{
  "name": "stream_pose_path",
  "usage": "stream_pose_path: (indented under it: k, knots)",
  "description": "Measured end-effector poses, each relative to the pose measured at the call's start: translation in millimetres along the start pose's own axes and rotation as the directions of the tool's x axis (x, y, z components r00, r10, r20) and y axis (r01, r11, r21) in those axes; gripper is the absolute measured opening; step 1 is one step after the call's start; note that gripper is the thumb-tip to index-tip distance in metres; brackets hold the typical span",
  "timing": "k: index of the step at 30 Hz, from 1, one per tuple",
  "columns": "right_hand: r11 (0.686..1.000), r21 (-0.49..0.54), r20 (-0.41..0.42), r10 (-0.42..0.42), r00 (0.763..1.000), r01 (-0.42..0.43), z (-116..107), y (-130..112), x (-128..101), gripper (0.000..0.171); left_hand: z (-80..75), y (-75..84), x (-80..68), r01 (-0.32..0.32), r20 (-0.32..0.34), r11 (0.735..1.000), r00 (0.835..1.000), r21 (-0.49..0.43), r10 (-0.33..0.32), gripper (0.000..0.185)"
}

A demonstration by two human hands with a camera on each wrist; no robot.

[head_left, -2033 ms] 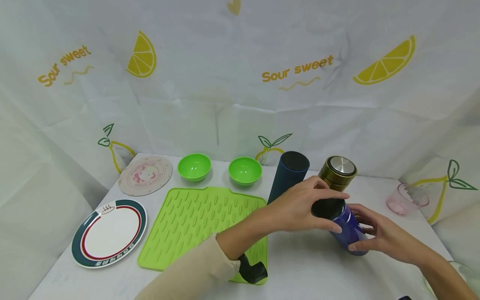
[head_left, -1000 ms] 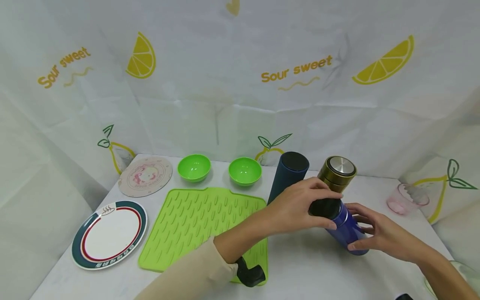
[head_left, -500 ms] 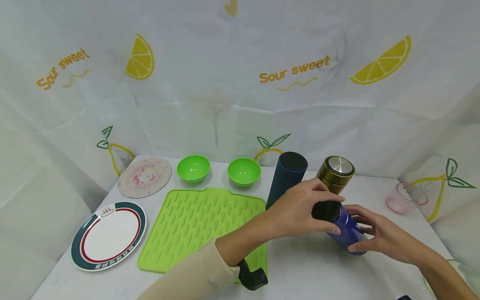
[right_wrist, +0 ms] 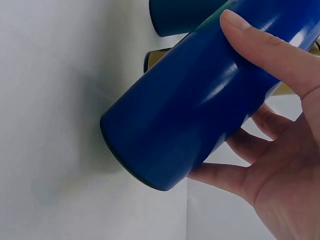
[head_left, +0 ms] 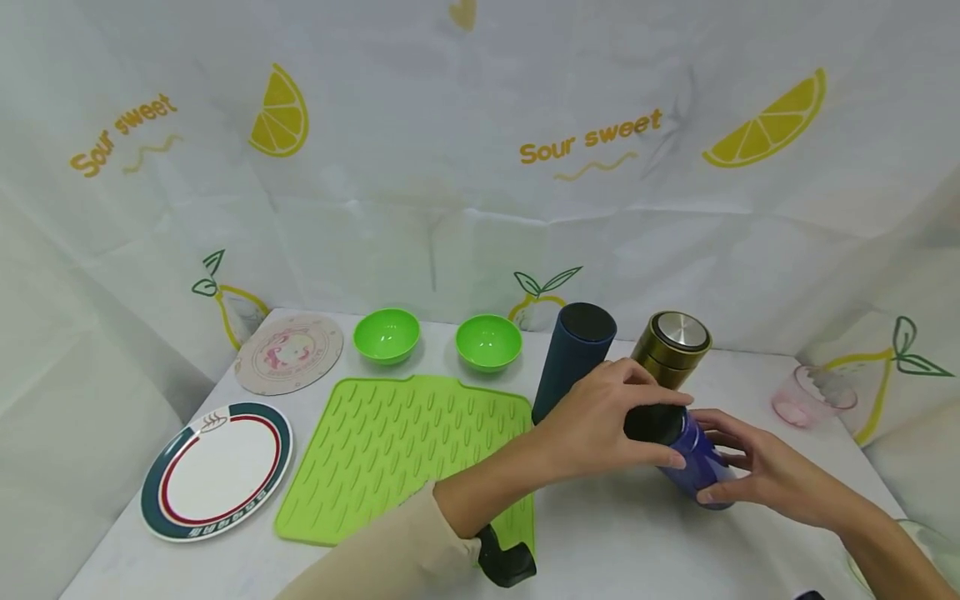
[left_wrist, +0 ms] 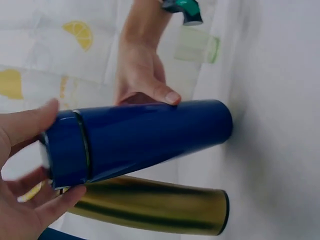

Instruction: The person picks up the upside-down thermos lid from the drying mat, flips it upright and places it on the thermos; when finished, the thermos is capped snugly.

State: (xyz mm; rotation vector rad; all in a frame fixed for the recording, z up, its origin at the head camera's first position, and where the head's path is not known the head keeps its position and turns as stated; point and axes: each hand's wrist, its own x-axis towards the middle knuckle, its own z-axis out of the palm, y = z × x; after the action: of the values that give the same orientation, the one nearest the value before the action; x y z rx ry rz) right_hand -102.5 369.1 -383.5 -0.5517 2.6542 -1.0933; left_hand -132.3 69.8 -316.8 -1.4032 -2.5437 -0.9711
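A shiny blue thermos [head_left: 696, 473] leans at the right of the table, its top tipped toward the left hand. With thumb and fingers spread around the rim, the left hand [head_left: 600, 421] grips the blue lid [left_wrist: 67, 145]. Lower down, the right hand [head_left: 772, 468] holds the body between thumb and fingers, as the right wrist view shows. The thermos base [right_wrist: 135, 175] is close to the table; I cannot tell if it touches. Just behind stands a gold thermos [head_left: 667, 358] with a silver top. Left of that is a dark blue cylindrical bottle [head_left: 573, 358], partly hidden by the left hand.
A green ridged mat [head_left: 405, 450] lies under the left forearm. Beyond it sit two green bowls [head_left: 387, 337]. At left are a rimmed plate [head_left: 221, 467] and a round pink-patterned mat [head_left: 288, 354]. A pink cup [head_left: 798, 408] and a clear greenish container [head_left: 926, 550] stand at right.
Both hands keep their hold on the blue thermos, which stays tilted in nearly the same place. Only tiny shifts of the left hand and of the whole view show.
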Motion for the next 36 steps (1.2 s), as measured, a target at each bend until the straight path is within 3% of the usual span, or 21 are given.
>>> stream_pose_path:
  k: [5,7,11,13,17,19,21,24,26,28,30,34,36]
  knots:
    - [0.999,-0.004,-0.005,-0.036,0.999,0.036,1.3,0.1,0.1,0.08,-7.8,-2.0,1.2,-0.063,0.105,0.996,0.992,-0.061,0.069,0.059]
    - [1.0,-0.008,0.002,-0.023,1.0,0.023,1.3,-0.2,0.8,0.08,-7.4,-0.5,1.2,-0.033,0.101,0.999,0.994,-0.029,0.036,0.061]
    - [1.0,-0.004,0.012,0.019,1.0,-0.019,1.5,-1.3,1.4,0.079,-0.4,5.1,-0.2,0.103,0.022,0.992,0.994,0.068,-0.105,0.066]
    - [1.0,0.0,0.013,0.015,1.0,-0.015,1.4,-2.0,1.1,0.079,2.4,6.7,-0.6,0.134,-0.008,0.986,0.991,0.097,-0.134,0.066]
    - [0.999,0.009,0.008,-0.031,0.999,0.031,1.4,-2.6,0.7,0.078,-2.0,4.6,-0.2,0.038,0.04,0.997,0.998,0.07,-0.041,0.054]
    - [0.998,0.008,0.003,-0.057,0.998,0.057,1.7,-2.8,0.9,0.078,-6.6,2.2,0.6,-0.027,0.097,0.999,0.995,0.025,0.025,0.05]
    - [0.998,0.005,0.003,-0.069,0.998,0.069,1.9,-2.6,0.9,0.078,-9.8,1.1,0.9,-0.05,0.141,0.999,0.989,-0.012,0.052,0.053]
    - [0.999,-0.005,0.005,-0.048,0.999,0.048,1.6,-3.8,1.3,0.078,-8.8,4.1,1.0,0.016,0.121,0.999,0.992,0.049,-0.022,0.056]
    - [1.0,-0.009,0.009,-0.029,1.0,0.029,1.0,-4.4,1.3,0.078,-6.2,7.6,0.6,0.092,0.085,0.99,0.991,0.107,-0.102,0.063]
    - [1.0,-0.006,0.012,-0.022,1.0,0.022,0.4,-5.2,1.2,0.077,-4.0,10.0,0.6,0.125,0.057,0.979,0.989,0.16,-0.136,0.068]
    - [0.999,-0.002,0.006,-0.038,0.999,0.038,0.5,-5.7,0.4,0.078,-4.8,10.1,0.8,0.093,0.082,0.983,0.991,0.155,-0.107,0.063]
    - [0.998,-0.006,-0.009,-0.069,0.998,0.069,1.7,-5.5,-1.0,0.079,-11.3,7.7,1.5,-0.036,0.171,0.996,0.985,0.081,0.022,0.058]
    - [0.998,-0.008,-0.012,-0.058,0.998,0.058,2.1,-5.2,-1.1,0.079,-12.7,8.2,1.3,-0.028,0.187,0.997,0.982,0.067,0.015,0.064]
